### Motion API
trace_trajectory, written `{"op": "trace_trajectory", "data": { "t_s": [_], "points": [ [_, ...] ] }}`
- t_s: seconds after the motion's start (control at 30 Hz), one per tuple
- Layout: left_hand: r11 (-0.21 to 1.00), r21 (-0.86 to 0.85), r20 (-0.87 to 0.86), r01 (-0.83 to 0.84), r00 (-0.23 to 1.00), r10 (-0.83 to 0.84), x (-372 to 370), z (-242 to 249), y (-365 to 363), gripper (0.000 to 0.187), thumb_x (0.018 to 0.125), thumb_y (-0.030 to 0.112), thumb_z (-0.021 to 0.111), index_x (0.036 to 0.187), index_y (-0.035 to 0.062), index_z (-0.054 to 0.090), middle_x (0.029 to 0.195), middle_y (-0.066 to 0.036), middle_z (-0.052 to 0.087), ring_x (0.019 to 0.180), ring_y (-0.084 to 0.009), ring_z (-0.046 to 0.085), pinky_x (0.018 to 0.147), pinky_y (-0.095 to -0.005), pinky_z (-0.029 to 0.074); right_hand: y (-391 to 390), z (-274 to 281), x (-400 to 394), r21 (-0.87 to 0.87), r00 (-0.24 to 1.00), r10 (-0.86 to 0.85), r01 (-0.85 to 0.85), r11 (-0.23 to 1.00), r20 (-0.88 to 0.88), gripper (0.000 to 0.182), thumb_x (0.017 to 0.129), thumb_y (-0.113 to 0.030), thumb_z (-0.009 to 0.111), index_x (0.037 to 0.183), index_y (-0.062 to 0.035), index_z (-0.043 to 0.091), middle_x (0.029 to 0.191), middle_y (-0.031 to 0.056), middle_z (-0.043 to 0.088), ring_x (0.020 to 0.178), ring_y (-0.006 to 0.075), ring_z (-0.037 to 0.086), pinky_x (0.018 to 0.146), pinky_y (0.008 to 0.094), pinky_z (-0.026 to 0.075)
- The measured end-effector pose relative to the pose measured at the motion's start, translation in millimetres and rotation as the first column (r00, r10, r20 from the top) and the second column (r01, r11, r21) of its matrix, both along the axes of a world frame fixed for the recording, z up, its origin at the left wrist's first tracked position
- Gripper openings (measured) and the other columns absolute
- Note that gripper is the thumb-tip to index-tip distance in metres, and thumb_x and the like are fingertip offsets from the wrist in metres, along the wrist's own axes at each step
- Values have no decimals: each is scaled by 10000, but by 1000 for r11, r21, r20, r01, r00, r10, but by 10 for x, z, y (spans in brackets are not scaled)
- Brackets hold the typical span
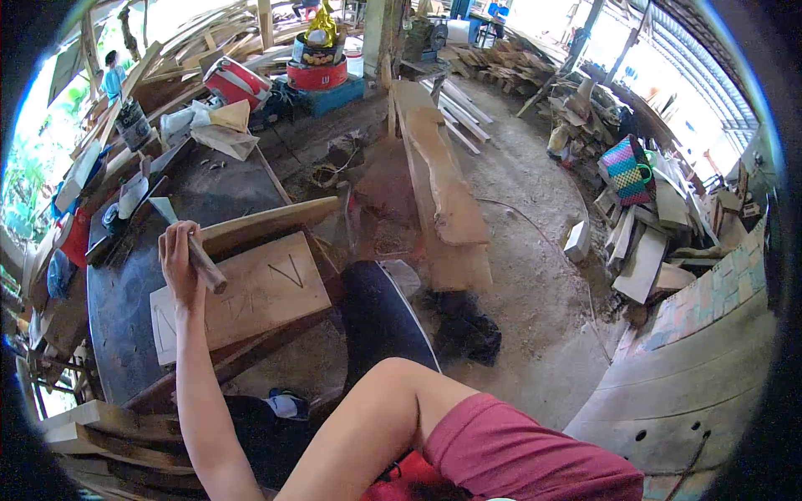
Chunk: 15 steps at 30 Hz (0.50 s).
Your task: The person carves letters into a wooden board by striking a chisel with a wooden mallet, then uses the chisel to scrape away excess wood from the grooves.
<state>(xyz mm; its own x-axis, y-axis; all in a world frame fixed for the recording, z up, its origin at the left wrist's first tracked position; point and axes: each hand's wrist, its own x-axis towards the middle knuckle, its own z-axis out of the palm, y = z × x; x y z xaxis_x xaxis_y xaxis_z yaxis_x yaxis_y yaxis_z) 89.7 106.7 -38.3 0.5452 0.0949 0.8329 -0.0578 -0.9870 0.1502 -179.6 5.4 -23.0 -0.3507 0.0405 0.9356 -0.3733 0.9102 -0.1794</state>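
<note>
At far left, bare room is left on the dark table (pixel 121 334). A chisel-like tool (pixel 209 267) is gripped by its wooden handle in the curled left hand (pixel 179 255), above the marked board (pixel 255 294); how the right hand is held cannot be told, being out of view. If the grip were loosened, the board could be scored. Rightward, near the table's edge, movement is hemmed in by a dark trouser leg (pixel 380 321); beyond, open floor (pixel 535 313) is seen.

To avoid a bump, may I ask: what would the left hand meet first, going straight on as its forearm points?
Probably the dark tabletop: the left hand, gripping a wooden-handled tool, points toward its far part. Depth is unclear; it might pass above, toward the pale bundle.
</note>
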Motion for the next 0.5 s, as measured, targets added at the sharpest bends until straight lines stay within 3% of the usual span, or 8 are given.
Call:
{"op": "trace_trajectory", "data": {
  "t_s": [0.5],
  "points": [
    [1000, -11, 29, -7, 1000, 8, 23, -17, 17, 104, 938, 97, 671, 1029, 73, 629, 1065, -106, 643, 1035, -330, 604, 910, -435, 486, 2, 21, -12, -1, 1000, 20, -20, 1000, 7, 180, 849, -188, 743, 787, -24, 699, 804, 213, 662, 725, 345, 595, 602, 491, 418]
  ]
}}
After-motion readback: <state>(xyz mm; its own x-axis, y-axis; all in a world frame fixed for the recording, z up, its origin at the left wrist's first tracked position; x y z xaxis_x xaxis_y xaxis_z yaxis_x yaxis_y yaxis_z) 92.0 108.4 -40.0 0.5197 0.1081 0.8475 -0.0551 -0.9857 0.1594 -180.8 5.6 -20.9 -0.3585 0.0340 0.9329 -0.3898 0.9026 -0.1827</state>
